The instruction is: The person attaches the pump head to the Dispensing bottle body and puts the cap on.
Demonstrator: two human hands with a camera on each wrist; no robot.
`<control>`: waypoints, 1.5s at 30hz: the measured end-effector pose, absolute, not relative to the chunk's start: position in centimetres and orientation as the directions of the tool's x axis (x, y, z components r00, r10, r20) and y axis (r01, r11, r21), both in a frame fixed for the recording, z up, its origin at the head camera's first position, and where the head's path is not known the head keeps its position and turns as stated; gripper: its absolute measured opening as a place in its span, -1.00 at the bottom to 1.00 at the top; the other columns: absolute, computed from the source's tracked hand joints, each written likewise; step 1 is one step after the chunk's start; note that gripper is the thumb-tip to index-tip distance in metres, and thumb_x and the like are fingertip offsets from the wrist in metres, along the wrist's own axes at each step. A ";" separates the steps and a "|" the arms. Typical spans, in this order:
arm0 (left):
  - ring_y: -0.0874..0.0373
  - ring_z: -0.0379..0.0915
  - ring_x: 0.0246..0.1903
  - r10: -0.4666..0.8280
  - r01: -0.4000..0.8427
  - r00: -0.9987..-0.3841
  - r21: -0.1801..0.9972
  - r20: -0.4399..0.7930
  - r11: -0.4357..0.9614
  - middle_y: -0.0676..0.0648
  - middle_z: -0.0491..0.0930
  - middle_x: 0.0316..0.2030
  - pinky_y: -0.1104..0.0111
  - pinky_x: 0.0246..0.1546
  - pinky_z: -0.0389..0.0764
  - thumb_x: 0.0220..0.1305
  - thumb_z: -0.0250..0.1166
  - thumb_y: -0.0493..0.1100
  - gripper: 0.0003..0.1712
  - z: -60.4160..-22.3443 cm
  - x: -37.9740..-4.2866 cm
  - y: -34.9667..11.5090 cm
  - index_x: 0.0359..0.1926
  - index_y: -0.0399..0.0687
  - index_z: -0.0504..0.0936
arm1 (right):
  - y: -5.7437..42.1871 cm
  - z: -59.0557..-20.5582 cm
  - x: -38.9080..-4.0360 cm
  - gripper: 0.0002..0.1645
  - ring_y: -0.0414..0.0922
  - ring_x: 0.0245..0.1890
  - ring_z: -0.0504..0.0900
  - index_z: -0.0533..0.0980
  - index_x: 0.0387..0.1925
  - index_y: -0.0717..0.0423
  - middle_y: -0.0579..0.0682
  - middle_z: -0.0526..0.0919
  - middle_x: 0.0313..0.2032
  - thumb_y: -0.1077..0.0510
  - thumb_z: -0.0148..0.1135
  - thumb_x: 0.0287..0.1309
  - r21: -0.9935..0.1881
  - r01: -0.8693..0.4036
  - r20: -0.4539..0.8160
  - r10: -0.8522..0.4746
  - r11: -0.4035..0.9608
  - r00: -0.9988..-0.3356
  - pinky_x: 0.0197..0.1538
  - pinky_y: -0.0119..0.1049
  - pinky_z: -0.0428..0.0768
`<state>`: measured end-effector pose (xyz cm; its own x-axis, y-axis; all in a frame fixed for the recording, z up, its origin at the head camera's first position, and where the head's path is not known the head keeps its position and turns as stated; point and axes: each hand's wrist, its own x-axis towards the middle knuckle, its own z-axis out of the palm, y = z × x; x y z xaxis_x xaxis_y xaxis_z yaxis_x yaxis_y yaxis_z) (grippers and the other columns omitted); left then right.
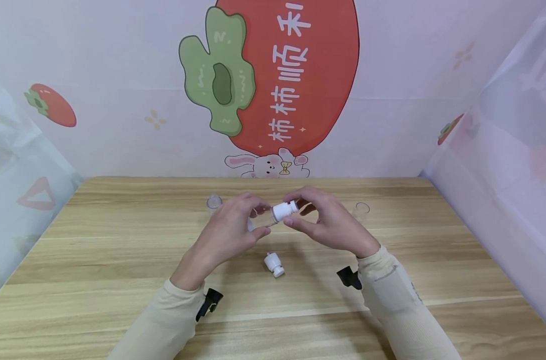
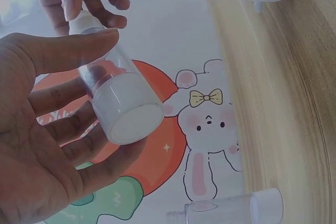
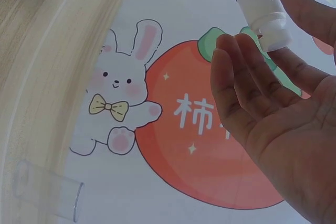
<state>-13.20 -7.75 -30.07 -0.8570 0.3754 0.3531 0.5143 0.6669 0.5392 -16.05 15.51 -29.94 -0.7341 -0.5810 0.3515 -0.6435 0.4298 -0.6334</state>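
My left hand (image 1: 230, 225) grips a small clear bottle with a white base (image 2: 128, 108), tilted above the table. A white pump top (image 1: 283, 211) sits on the bottle's mouth, pointing up to the right in the head view. Thumb and index finger of my right hand (image 1: 329, 220) stand on either side of that pump top and pinch it; the other fingers are spread loosely in the right wrist view. Below the hands a second white pump top (image 1: 274, 264) lies on the table. Part of the index finger is hidden behind the pump in the right wrist view.
Another clear bottle (image 2: 226, 211) with a white base stands behind my left hand, partly covered by it in the head view. Beyond my right hand is a clear cylindrical cap (image 3: 50, 190). A printed sheet hangs behind the wooden table (image 1: 97, 250).
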 end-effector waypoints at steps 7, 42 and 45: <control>0.01 0.58 -0.23 0.386 0.518 -0.855 0.543 0.347 0.661 -0.10 0.66 -0.20 0.20 -0.22 0.60 -0.02 0.62 -0.30 -0.56 -30.2 -13.3 -7.7 -0.06 -0.20 0.72 | 15.5 -30.0 -16.2 -0.50 -0.16 -0.10 0.63 0.56 0.09 0.11 -0.13 0.64 -0.03 0.25 0.51 0.12 -0.610 -0.674 0.379 -0.594 0.417 -0.710 0.01 -0.19 0.64; 0.03 0.58 -0.21 0.388 0.509 -0.861 0.545 0.329 0.666 -0.05 0.65 -0.20 0.21 -0.19 0.61 0.00 0.62 -0.28 -0.57 -30.2 -13.3 -7.7 -0.05 -0.19 0.72 | 15.3 -30.2 -16.4 -0.63 -0.19 -0.15 0.64 0.60 0.03 0.13 -0.13 0.66 -0.08 0.30 0.44 0.18 -0.603 -0.687 0.381 -0.609 0.407 -0.695 -0.03 -0.24 0.65; 0.06 0.57 -0.21 0.388 0.508 -0.861 0.543 0.329 0.669 -0.06 0.65 -0.19 0.21 -0.19 0.61 0.00 0.62 -0.28 -0.56 -30.1 -13.3 -7.7 -0.05 -0.18 0.72 | 15.3 -30.2 -16.3 -0.65 -0.21 -0.16 0.63 0.60 0.03 0.12 -0.14 0.66 -0.08 0.27 0.43 0.21 -0.603 -0.682 0.376 -0.606 0.414 -0.701 -0.04 -0.24 0.65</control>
